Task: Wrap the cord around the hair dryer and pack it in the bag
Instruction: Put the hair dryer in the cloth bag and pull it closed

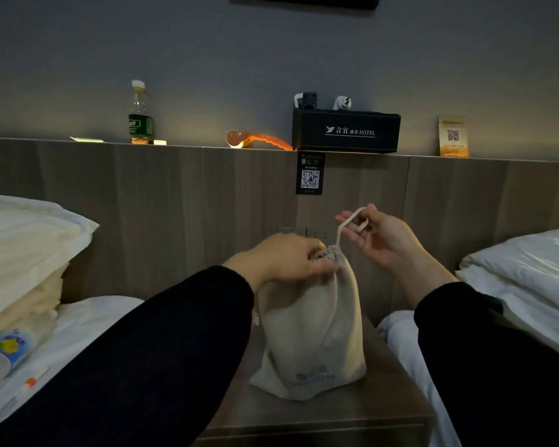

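Observation:
A beige cloth drawstring bag [310, 333] stands upright and full on the nightstand [329, 411] between two beds. Its neck is gathered tight. My left hand [288, 259] pinches the gathered neck from the left. My right hand [378, 235] is raised up and to the right of the bag, holding a loop of the bag's white drawstring [342, 225], which runs taut down to the neck. The hair dryer and its cord are not visible; the bag hides whatever is inside.
White beds flank the nightstand, with pillows [23, 250] on the left and bedding [526, 262] on the right. A bottle [7, 348] lies on the left bed. The headboard ledge carries a green-label bottle [140, 116], an orange tool [259, 141], a black hotel box [346, 132] and a card [453, 136].

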